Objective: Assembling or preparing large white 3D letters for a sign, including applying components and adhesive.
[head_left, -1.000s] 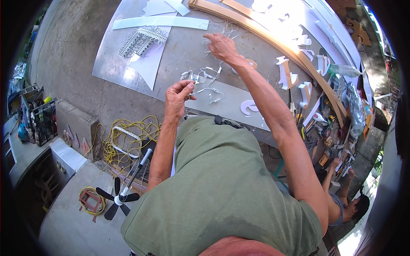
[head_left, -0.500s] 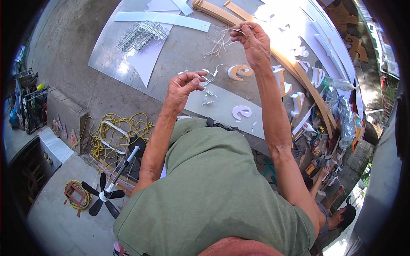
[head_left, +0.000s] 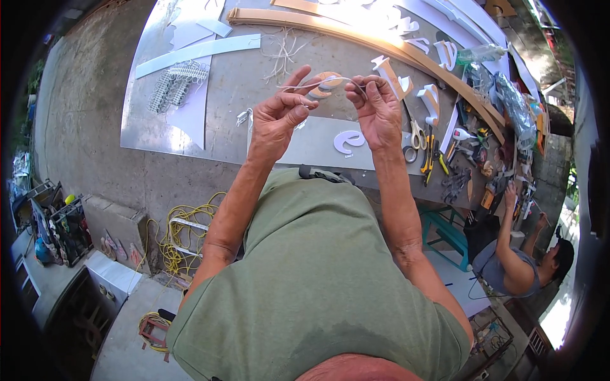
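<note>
Above the bench (head_left: pixel 254 108), left hand (head_left: pixel 279 114) and right hand (head_left: pixel 376 108) pinch a thin wire (head_left: pixel 324 81) taut between fingers; white cut-out letters (head_left: pixel 432 101) lie unwired beyond.

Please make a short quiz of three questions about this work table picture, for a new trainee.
1. True or false: the left hand and the right hand both pinch one thin wire above the table.
2. Which tool lies just right of the right hand? A) yellow-handled scissors B) a hammer C) a paint roller
3. Fill in: the coiled cable on the floor at the left is ____ in colour.

Key: 1 true; 2 A; 3 yellow
</note>
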Demonstrator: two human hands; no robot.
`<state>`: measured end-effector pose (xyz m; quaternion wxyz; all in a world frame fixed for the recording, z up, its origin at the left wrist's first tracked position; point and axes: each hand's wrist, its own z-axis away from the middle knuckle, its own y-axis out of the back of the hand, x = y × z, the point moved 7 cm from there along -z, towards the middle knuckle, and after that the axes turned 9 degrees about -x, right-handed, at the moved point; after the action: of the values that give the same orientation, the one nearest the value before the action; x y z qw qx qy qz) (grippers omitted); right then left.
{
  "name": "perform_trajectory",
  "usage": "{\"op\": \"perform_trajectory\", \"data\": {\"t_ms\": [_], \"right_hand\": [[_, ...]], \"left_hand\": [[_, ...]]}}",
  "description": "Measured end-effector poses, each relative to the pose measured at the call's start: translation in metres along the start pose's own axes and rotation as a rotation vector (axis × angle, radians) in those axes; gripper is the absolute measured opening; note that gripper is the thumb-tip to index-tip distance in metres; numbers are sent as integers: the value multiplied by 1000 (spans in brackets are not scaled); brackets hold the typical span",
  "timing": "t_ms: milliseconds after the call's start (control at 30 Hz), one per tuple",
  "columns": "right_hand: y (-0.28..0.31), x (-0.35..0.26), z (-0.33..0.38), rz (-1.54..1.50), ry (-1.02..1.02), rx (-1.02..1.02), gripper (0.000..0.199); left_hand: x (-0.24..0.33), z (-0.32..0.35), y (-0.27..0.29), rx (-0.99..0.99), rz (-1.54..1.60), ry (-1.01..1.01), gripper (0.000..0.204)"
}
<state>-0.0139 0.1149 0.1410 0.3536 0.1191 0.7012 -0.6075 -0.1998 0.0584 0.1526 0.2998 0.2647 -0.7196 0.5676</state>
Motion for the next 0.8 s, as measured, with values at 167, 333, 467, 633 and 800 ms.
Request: {"op": "perform_trajectory", "data": {"t_ms": [167,333,467,633,800], "right_hand": [[19,3,40,-108,33,88,15],[36,33,76,-391,-7,136,15],[31,53,101,-456,-42,151,16],[20,56,113,-296,-122,182,14],[27,9,111,893,-195,161,23]], "left_hand": [[0,6,-16,-4,1,-42,16],[-4,7,-29,-37,23,10,18],[-9,9,-33,-60,-21,-4,17],[-13,13,-36,-88,-37,74,10],[-17,14,-34,-218,-144,254,11]]}}
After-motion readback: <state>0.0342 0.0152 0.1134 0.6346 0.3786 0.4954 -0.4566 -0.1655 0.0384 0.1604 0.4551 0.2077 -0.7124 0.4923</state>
